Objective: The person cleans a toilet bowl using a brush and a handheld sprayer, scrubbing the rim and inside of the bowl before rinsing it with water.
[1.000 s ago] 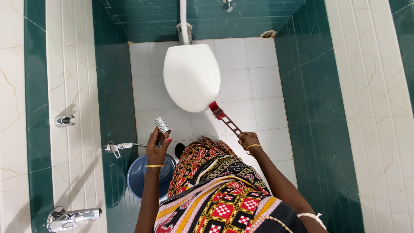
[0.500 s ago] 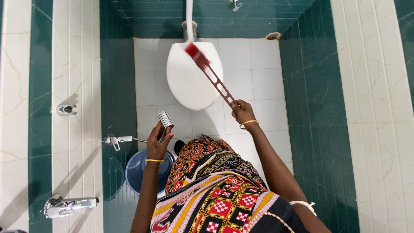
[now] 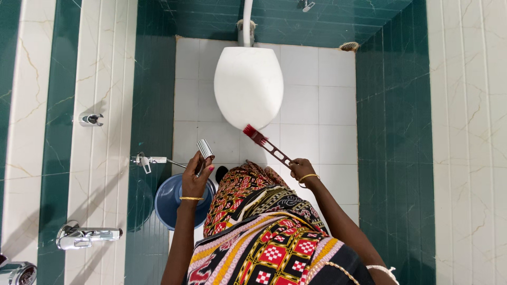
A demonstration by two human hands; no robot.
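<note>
My right hand (image 3: 302,170) grips red brush (image 3: 266,142) at closed toilet lid (image 3: 248,84) front edge; left hand (image 3: 195,179) clasps chrome sprayer (image 3: 204,150).

The bucket (image 3: 169,203) is partly hidden behind the left hand (image 3: 194,182) and the patterned dress (image 3: 264,232), so its contents cannot be told. The pipe (image 3: 246,16) behind the toilet lid (image 3: 248,87) and a wall fitting (image 3: 306,5) are cut by the top edge. A tap (image 3: 18,273) is cut off at the bottom-left corner.
</note>
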